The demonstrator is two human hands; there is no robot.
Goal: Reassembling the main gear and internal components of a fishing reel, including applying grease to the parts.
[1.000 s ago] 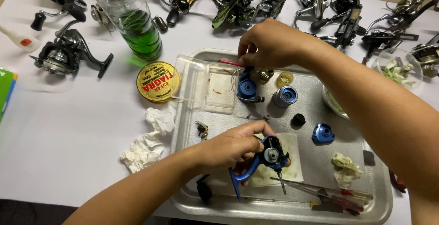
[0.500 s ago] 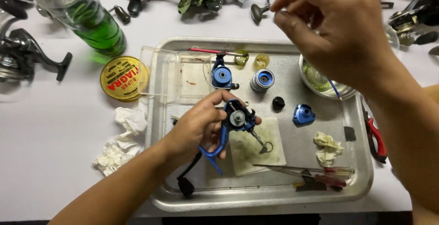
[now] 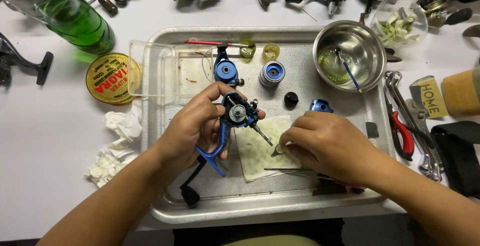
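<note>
My left hand [image 3: 192, 128] grips a blue fishing reel body [image 3: 235, 116] over a metal tray [image 3: 165, 211], with the reel's open gear side facing up and a thin shaft sticking out to the right. My right hand [image 3: 327, 143] rests low on the tray beside a stained paper towel [image 3: 257, 151] and pinches a small silvery part [image 3: 277, 150] at its fingertips, just right of the reel. Tweezers [image 3: 295, 172] lie under that hand.
On the tray lie a blue rotor piece [image 3: 226, 71], a blue spool [image 3: 272, 73], a black knob [image 3: 291, 99], a steel bowl [image 3: 350, 56] with a brush. A green bottle [image 3: 75, 18], yellow line spool [image 3: 107, 78], crumpled tissue [image 3: 117, 146], red pliers [image 3: 400, 131] and several reels surround it.
My right hand came down from the far side of the tray to the paper towel beside the reel. The left hand kept holding the reel body and turned it slightly.
</note>
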